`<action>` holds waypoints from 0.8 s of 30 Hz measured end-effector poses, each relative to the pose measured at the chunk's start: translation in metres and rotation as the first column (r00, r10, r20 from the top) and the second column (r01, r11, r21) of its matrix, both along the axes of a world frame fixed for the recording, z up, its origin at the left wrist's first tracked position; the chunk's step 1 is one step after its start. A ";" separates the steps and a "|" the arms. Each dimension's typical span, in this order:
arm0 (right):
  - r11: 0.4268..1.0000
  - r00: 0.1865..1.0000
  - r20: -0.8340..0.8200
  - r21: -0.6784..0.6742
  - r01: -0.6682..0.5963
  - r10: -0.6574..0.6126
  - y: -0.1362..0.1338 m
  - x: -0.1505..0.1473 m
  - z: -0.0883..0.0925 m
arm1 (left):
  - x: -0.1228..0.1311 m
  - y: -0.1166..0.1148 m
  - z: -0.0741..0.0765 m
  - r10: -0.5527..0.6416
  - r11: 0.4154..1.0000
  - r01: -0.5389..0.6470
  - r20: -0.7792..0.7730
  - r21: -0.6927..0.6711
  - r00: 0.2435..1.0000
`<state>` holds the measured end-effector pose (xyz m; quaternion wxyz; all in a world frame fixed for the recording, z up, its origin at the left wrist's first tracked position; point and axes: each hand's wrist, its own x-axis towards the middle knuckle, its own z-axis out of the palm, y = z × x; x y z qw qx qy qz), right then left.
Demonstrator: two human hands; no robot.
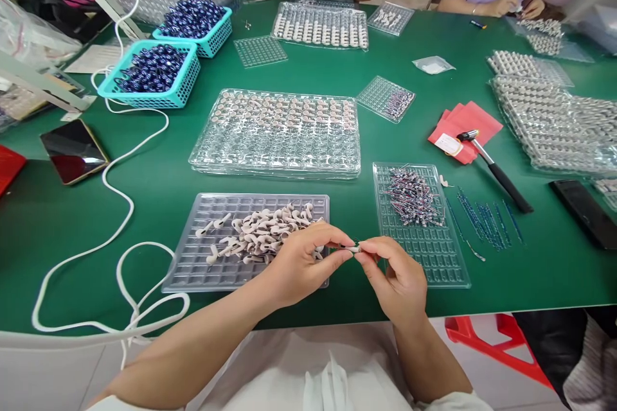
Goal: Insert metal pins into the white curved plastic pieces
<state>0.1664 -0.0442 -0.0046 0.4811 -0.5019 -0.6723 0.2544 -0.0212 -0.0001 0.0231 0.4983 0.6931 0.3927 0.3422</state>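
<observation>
My left hand [308, 260] and my right hand [395, 273] meet near the table's front edge, both pinching one small white piece [354, 249] between thumbs and fingertips. Behind my left hand, a grey tray [186, 270] bears a heap of white earbud-like parts [263, 231]. Just beyond my right hand lies a clear tray [434, 257] with a pile of small wired components [414, 198]. Farther back, a stack of clear trays [274, 154] holds rows of white parts in its upper half.
Two blue baskets [178, 97] of dark blue pieces stand back left. A white cable [128, 199] loops beside a phone [74, 151]. At right are a hammer [504, 180], red packets [475, 119], a black phone [585, 213] and filled trays [540, 115]. Two people work across the table.
</observation>
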 end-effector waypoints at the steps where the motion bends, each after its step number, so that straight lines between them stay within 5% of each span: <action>1: 1.000 1.000 -0.003 -0.005 0.004 -0.004 0.000 0.000 0.000 | 0.000 0.000 0.000 0.001 1.000 -0.001 0.008 0.005 1.000; 13: 1.000 1.000 0.003 0.028 -0.011 0.011 0.000 0.001 0.001 | 0.000 0.000 -0.003 -0.041 0.983 0.029 0.061 0.180 0.997; 24: 0.999 1.000 0.009 0.045 -0.026 0.025 -0.002 0.002 -0.003 | 0.000 0.000 -0.004 -0.027 0.986 0.019 0.045 0.168 0.999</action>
